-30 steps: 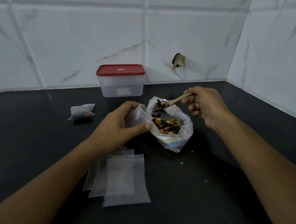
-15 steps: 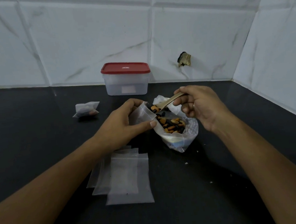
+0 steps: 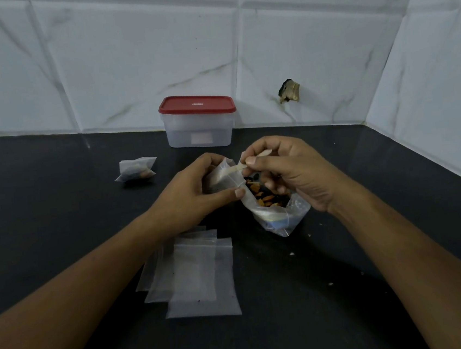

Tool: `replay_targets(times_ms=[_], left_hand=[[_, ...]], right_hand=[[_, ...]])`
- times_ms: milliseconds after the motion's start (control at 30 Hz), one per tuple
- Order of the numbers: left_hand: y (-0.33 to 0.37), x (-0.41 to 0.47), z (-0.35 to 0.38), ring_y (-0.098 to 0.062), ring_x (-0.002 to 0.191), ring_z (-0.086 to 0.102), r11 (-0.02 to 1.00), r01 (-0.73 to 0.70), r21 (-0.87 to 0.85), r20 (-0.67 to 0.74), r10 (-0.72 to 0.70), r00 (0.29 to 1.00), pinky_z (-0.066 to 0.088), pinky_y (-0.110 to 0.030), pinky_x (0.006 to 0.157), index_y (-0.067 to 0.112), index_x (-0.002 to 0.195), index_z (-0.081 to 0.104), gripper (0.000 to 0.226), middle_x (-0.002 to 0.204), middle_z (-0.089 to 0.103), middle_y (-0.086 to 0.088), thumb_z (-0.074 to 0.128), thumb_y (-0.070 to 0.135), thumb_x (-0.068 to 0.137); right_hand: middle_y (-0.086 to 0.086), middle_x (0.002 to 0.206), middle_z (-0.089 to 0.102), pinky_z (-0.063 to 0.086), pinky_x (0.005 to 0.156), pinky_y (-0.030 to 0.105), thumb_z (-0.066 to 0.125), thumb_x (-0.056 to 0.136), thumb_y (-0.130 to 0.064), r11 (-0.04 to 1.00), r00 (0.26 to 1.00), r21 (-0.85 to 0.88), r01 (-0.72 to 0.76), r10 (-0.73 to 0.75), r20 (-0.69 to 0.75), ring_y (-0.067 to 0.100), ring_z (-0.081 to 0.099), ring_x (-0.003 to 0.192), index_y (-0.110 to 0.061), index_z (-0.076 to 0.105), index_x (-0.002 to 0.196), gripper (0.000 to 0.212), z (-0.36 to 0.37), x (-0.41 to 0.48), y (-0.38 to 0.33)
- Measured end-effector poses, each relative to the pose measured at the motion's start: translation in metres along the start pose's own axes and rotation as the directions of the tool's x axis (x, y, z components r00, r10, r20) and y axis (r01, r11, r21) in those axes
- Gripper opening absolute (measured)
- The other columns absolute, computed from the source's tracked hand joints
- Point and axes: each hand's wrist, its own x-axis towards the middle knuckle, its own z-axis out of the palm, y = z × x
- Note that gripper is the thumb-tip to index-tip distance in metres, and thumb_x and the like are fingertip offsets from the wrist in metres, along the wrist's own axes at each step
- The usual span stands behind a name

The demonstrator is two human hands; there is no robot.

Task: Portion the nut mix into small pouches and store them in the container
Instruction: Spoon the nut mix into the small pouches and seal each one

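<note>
a: what's on the black countertop (image 3: pixel 58 221), biggest first?

b: one clear container (image 3: pixel 199 133) with a red lid on, at 12 o'clock from the hands, against the tiled wall (image 3: pixel 126 57). at 6 o'clock is a fanned stack of empty zip pouches (image 3: pixel 200 277). i count at least three, and the overlap hides any more. one open bag of nut mix (image 3: pixel 276 215) sits at 4 o'clock of the left hand, just under the right. one filled pouch (image 3: pixel 136 170) lies at 10 o'clock, well apart.

a: and the hands?

b: the left hand (image 3: pixel 194 195) has fingers and thumb curled round one small pouch (image 3: pixel 221 175), its mouth turned toward the bag. the right hand (image 3: pixel 288 171) pinches one pale spoon (image 3: pixel 253 161) between thumb and fingertips, with its far end at the pouch's mouth. the bowl is hidden, so i can't tell what it carries.

a: how will that pouch handle?

b: i'd judge it light, thin and floppy, with slick film. the mouth will likely collapse unless held spread, so grip near the zip strip, not the belly. the nuts are loose and will roll; a few crumbs (image 3: pixel 291 253) lie at 5 o'clock. a filled pouch looks soft and lumpy, best lifted by its top edge. the container looks stiff, fine to take by its sides.
</note>
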Motion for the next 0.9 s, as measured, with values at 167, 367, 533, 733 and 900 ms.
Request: replay_targets(times_ms=[167, 367, 533, 733, 900], left_hand=[[-0.002, 0.001, 0.000, -0.009, 0.107, 0.068, 1.000, 0.012, -0.015, -0.011, -0.012, 1.000, 0.057, -0.045, 0.095, 0.033, 0.127, 0.057, 0.054, 0.118, 0.069, 0.009, 0.080, 0.047, 0.080], [-0.002, 0.002, -0.001, -0.005, 0.110, 0.067, 0.998, 0.044, -0.045, -0.035, -0.045, 0.998, 0.057, -0.043, 0.098, 0.037, 0.125, 0.058, 0.056, 0.120, 0.069, 0.013, 0.079, 0.053, 0.076], [-0.002, 0.002, -0.001, -0.004, 0.110, 0.066, 0.996, 0.074, -0.056, -0.026, -0.075, 0.997, 0.056, -0.041, 0.099, 0.039, 0.124, 0.058, 0.055, 0.120, 0.068, 0.013, 0.078, 0.053, 0.075], [0.001, 0.002, -0.003, -0.001, 0.109, 0.066, 0.994, 0.094, -0.054, -0.005, -0.094, 0.996, 0.057, -0.037, 0.098, 0.038, 0.127, 0.056, 0.060, 0.120, 0.068, 0.015, 0.077, 0.054, 0.073], [0.000, 0.002, -0.003, 0.002, 0.114, 0.063, 0.994, 0.105, -0.039, -0.053, -0.107, 0.993, 0.054, -0.032, 0.101, 0.035, 0.134, 0.056, 0.059, 0.124, 0.067, 0.017, 0.079, 0.044, 0.080]], right_hand=[[0.012, 0.092, 0.076, 0.038, 0.045, 0.022, 0.069, 0.096, -0.008, 0.999, 0.999, 0.026, 0.019, -0.018, -0.040, 0.014, 0.052, 0.056, -0.010, 0.073, 0.106, 0.011, 0.000, 0.000, 0.001], [0.006, 0.085, 0.075, 0.039, 0.046, 0.021, 0.070, 0.097, -0.021, 0.987, 0.974, 0.160, 0.017, 0.020, -0.227, 0.012, 0.053, 0.055, -0.008, 0.073, 0.108, 0.017, -0.006, 0.003, 0.000], [0.004, 0.082, 0.076, 0.040, 0.049, 0.022, 0.067, 0.100, -0.023, 0.973, 0.954, 0.228, -0.027, 0.093, -0.284, 0.011, 0.055, 0.055, -0.010, 0.072, 0.103, 0.014, -0.010, 0.003, 0.000], [0.005, 0.082, 0.075, 0.042, 0.050, 0.023, 0.062, 0.103, -0.025, 0.970, 0.957, 0.240, -0.042, 0.108, -0.269, 0.012, 0.057, 0.055, -0.013, 0.070, 0.102, 0.015, -0.011, 0.004, 0.001], [0.005, 0.079, 0.073, 0.042, 0.046, 0.023, 0.060, 0.103, -0.019, 0.974, 0.929, 0.220, 0.047, 0.039, -0.367, 0.014, 0.057, 0.055, -0.007, 0.070, 0.109, 0.017, -0.023, 0.002, -0.005]])
